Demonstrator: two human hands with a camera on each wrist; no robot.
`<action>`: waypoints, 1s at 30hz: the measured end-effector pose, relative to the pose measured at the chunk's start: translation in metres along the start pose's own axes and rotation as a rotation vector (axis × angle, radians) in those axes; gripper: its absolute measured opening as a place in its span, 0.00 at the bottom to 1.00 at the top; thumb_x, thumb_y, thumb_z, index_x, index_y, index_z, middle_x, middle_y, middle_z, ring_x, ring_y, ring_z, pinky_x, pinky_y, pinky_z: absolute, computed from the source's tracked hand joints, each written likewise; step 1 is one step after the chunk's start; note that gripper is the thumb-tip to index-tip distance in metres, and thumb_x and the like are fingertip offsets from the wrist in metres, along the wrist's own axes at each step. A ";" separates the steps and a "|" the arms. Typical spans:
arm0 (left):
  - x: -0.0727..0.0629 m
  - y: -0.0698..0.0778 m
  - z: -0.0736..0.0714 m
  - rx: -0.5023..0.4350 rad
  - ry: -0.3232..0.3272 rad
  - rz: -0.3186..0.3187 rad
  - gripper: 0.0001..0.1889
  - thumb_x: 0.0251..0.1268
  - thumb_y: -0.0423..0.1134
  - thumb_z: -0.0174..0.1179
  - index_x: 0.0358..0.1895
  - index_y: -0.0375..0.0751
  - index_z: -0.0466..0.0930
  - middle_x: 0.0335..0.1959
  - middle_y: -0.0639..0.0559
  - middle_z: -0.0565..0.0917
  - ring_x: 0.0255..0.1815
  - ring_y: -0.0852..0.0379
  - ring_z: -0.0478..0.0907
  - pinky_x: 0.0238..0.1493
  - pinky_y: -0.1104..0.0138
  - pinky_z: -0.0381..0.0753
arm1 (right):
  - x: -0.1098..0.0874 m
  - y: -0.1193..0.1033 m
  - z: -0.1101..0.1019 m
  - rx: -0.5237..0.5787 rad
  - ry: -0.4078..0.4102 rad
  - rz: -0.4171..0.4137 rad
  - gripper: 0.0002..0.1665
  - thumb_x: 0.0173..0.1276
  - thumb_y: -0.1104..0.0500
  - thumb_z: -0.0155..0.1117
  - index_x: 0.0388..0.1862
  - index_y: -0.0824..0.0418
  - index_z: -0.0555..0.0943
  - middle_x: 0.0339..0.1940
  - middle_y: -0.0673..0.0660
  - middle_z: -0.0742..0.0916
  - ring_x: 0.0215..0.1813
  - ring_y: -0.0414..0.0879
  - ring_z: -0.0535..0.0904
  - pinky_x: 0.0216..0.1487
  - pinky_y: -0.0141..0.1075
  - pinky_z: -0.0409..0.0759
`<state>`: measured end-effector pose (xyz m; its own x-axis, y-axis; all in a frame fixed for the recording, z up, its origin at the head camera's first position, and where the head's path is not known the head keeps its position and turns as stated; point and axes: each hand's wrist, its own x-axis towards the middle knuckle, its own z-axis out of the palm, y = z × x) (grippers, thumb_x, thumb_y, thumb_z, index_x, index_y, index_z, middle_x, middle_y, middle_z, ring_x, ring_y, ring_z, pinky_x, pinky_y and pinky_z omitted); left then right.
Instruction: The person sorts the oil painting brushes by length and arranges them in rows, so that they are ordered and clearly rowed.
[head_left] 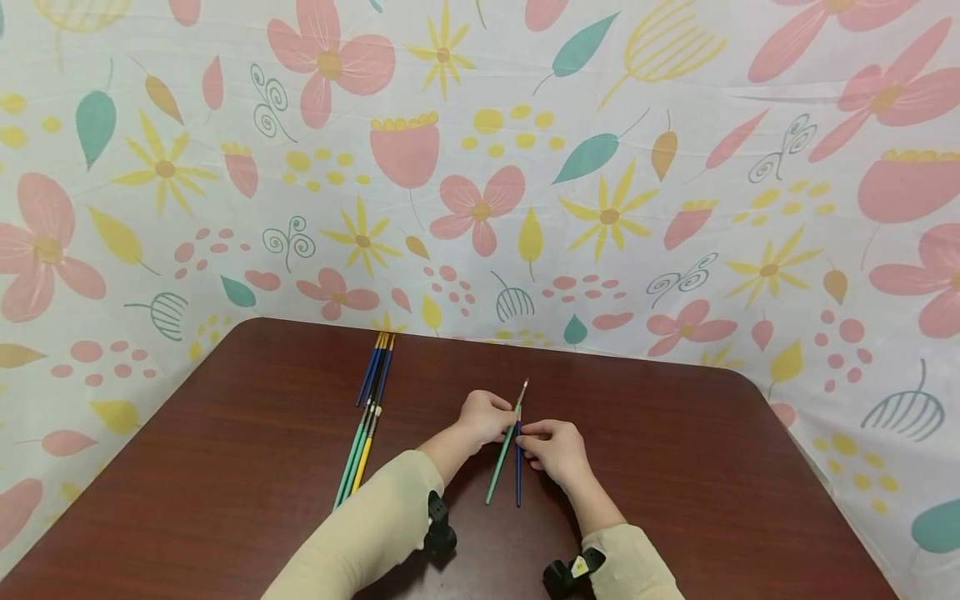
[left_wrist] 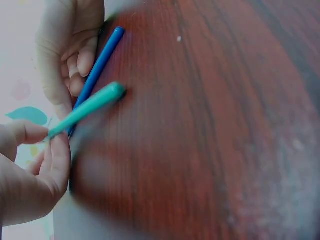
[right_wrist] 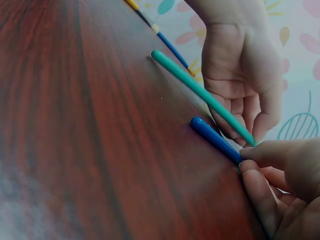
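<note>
Near the middle of the table, my left hand (head_left: 486,415) pinches a green paintbrush (head_left: 497,477) between thumb and fingers. Its bristle tip points away, and its green handle (right_wrist: 200,91) slants toward me. Just to the right, my right hand (head_left: 558,452) pinches a blue paintbrush (head_left: 518,483) around the upper handle. The blue handle (left_wrist: 104,61) lies close to the tabletop. The two brushes cross or nearly meet at the fingers, which partly hide the blue brush's far end.
On the left of the brown table (head_left: 675,483), several blue paintbrushes (head_left: 375,371) lie near the far edge. Closer to me lie green paintbrushes (head_left: 351,458) and a yellow paintbrush (head_left: 364,454). Behind the table hangs a flower-patterned cloth (head_left: 480,167).
</note>
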<state>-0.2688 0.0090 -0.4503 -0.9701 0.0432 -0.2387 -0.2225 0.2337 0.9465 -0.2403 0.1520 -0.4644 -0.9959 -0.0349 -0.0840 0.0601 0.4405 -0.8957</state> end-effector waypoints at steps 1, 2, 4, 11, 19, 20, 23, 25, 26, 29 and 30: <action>0.000 -0.001 -0.001 -0.029 -0.014 -0.005 0.10 0.58 0.31 0.62 0.42 0.32 0.81 0.40 0.41 0.80 0.31 0.53 0.84 0.33 0.64 0.85 | -0.001 -0.001 0.000 0.004 0.000 -0.003 0.12 0.58 0.62 0.68 0.40 0.68 0.85 0.26 0.57 0.88 0.26 0.41 0.82 0.25 0.34 0.84; 0.000 -0.001 -0.003 -0.056 -0.028 -0.008 0.10 0.58 0.31 0.61 0.43 0.31 0.80 0.41 0.40 0.80 0.32 0.52 0.84 0.34 0.63 0.85 | -0.001 -0.001 -0.001 0.007 0.000 -0.003 0.12 0.57 0.62 0.68 0.39 0.68 0.85 0.26 0.56 0.87 0.25 0.41 0.82 0.25 0.34 0.84; 0.000 -0.003 -0.006 -0.086 -0.047 -0.013 0.11 0.58 0.31 0.60 0.44 0.30 0.80 0.42 0.40 0.80 0.33 0.52 0.84 0.35 0.62 0.85 | -0.001 -0.001 -0.001 0.010 0.000 0.007 0.12 0.58 0.62 0.68 0.40 0.67 0.85 0.26 0.55 0.87 0.25 0.41 0.82 0.25 0.34 0.84; 0.000 -0.004 -0.014 -0.099 -0.053 -0.009 0.14 0.55 0.30 0.58 0.46 0.30 0.80 0.40 0.41 0.81 0.30 0.57 0.80 0.33 0.63 0.85 | 0.002 0.001 0.002 0.009 0.016 0.051 0.12 0.58 0.63 0.68 0.40 0.66 0.85 0.27 0.56 0.87 0.26 0.41 0.82 0.27 0.35 0.84; -0.001 -0.004 -0.028 -0.126 -0.059 -0.009 0.16 0.56 0.31 0.57 0.48 0.28 0.78 0.37 0.43 0.80 0.28 0.57 0.78 0.32 0.64 0.85 | 0.002 0.000 0.002 0.007 0.014 0.046 0.11 0.58 0.63 0.68 0.40 0.65 0.85 0.27 0.55 0.87 0.26 0.41 0.82 0.27 0.35 0.84; -0.002 -0.004 -0.029 -0.127 -0.062 -0.009 0.16 0.56 0.31 0.57 0.48 0.28 0.77 0.36 0.44 0.80 0.28 0.57 0.78 0.31 0.64 0.85 | 0.002 0.000 0.002 0.009 0.014 0.048 0.11 0.58 0.63 0.68 0.40 0.65 0.85 0.27 0.55 0.87 0.26 0.41 0.82 0.27 0.35 0.84; -0.004 -0.004 -0.034 -0.119 -0.069 -0.008 0.16 0.57 0.32 0.56 0.49 0.29 0.77 0.35 0.45 0.80 0.28 0.57 0.78 0.31 0.65 0.85 | 0.001 0.001 0.002 0.013 0.009 0.051 0.11 0.58 0.63 0.67 0.41 0.65 0.85 0.27 0.55 0.87 0.27 0.41 0.82 0.27 0.35 0.84; -0.006 -0.003 -0.038 -0.117 -0.065 -0.005 0.17 0.57 0.32 0.56 0.50 0.29 0.77 0.35 0.44 0.80 0.29 0.57 0.77 0.30 0.66 0.84 | 0.001 0.002 0.002 0.015 0.005 0.051 0.12 0.59 0.63 0.67 0.41 0.66 0.85 0.28 0.56 0.87 0.27 0.41 0.82 0.28 0.35 0.84; -0.006 -0.003 -0.040 -0.118 -0.063 -0.003 0.17 0.57 0.32 0.56 0.51 0.29 0.77 0.36 0.44 0.80 0.29 0.57 0.77 0.30 0.66 0.84 | 0.001 0.002 0.002 0.013 0.004 0.050 0.12 0.59 0.63 0.67 0.41 0.66 0.85 0.28 0.56 0.88 0.27 0.41 0.82 0.28 0.35 0.84; -0.008 -0.002 -0.046 -0.119 -0.055 0.005 0.18 0.58 0.32 0.56 0.52 0.29 0.76 0.37 0.45 0.79 0.30 0.56 0.77 0.30 0.67 0.84 | 0.000 0.002 0.003 0.013 0.004 0.048 0.12 0.59 0.63 0.67 0.42 0.66 0.85 0.29 0.56 0.88 0.27 0.42 0.82 0.28 0.36 0.84; -0.008 -0.002 -0.048 -0.123 -0.051 0.005 0.18 0.58 0.32 0.56 0.52 0.29 0.76 0.36 0.45 0.79 0.29 0.56 0.77 0.30 0.68 0.84 | -0.001 0.002 0.002 0.013 0.004 0.046 0.12 0.59 0.63 0.67 0.42 0.66 0.85 0.29 0.56 0.88 0.27 0.42 0.82 0.28 0.36 0.84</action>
<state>-0.2653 -0.0386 -0.4398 -0.9659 0.0942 -0.2413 -0.2305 0.1126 0.9665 -0.2394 0.1505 -0.4670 -0.9922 -0.0116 -0.1238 0.1068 0.4299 -0.8965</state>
